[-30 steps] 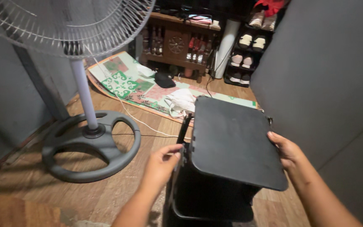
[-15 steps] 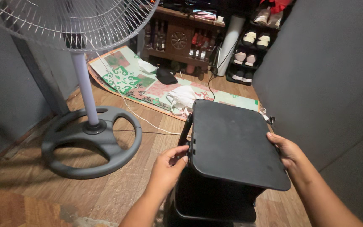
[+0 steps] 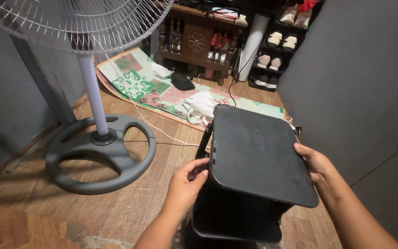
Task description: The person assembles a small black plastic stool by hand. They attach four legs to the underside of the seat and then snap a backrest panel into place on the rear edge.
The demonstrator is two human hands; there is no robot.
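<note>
the left hand [image 3: 185,182] is pinching the near-left edge of the flat black rectangular plastic top panel [image 3: 259,154], fingers curled shut over its rim, while the right hand [image 3: 314,162] is clamping the opposite edge at three o'clock. the panel is sitting tilted over a black shelf frame [image 3: 236,221], low at centre. judging by the tilt, both grips want to be staying level and even so the panel is not sliding off. a lower shelf is showing beneath, and nothing is visibly resting on it. at nine o'clock the grey ring base of a white pedestal fan [image 3: 100,152] is standing on the wooden floor [image 3: 33,216]. at twelve o'clock, a green patterned mat [image 3: 139,83] is carrying a crumpled white cloth [image 3: 201,105], and a dark shoe rack [image 3: 277,46] is holding pairs of shoes.
</note>
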